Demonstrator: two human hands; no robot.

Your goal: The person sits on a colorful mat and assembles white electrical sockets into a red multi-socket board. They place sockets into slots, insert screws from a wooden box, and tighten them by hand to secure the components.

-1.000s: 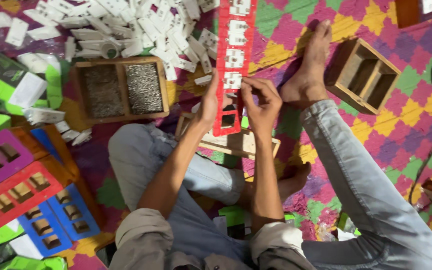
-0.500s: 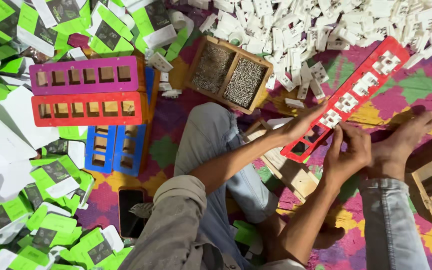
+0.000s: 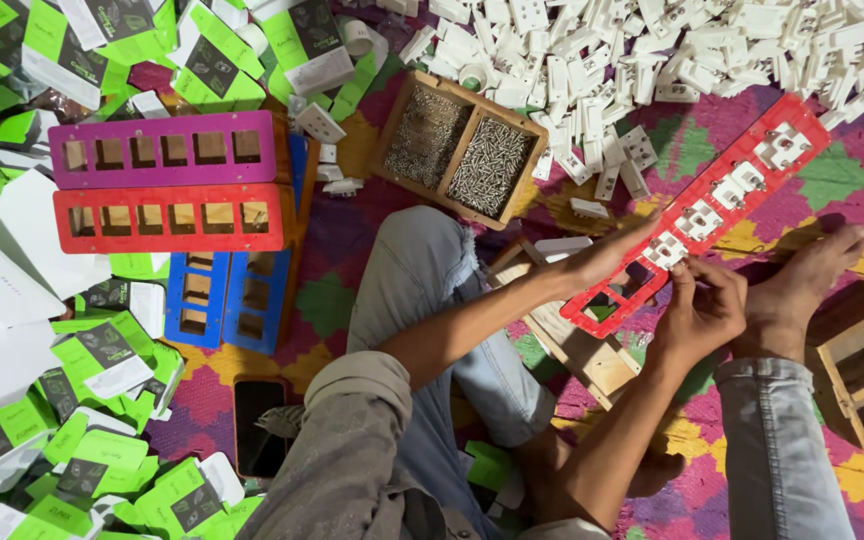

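Multicoloured patterned floor cloth (image 3: 352, 300) carries all items. Green-and-white cartons (image 3: 82, 420) are heaped at far left, white socket parts (image 3: 672, 50) at top. Purple frame (image 3: 167, 150) and red frame (image 3: 167, 217) lie stacked beside the cartons. A wooden two-compartment tray (image 3: 462, 150) holds screws. The red slotted strip (image 3: 702, 215) runs diagonally over the lap. Left hand (image 3: 607, 260) grips its lower edge, fingers curled. Right hand (image 3: 697, 310) pinches a white insert (image 3: 667, 250) at the strip.

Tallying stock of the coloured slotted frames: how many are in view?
5: a red frame held by the left hand and right hand; purple frame, another red, two blue stacked left. More may be hidden underneath.
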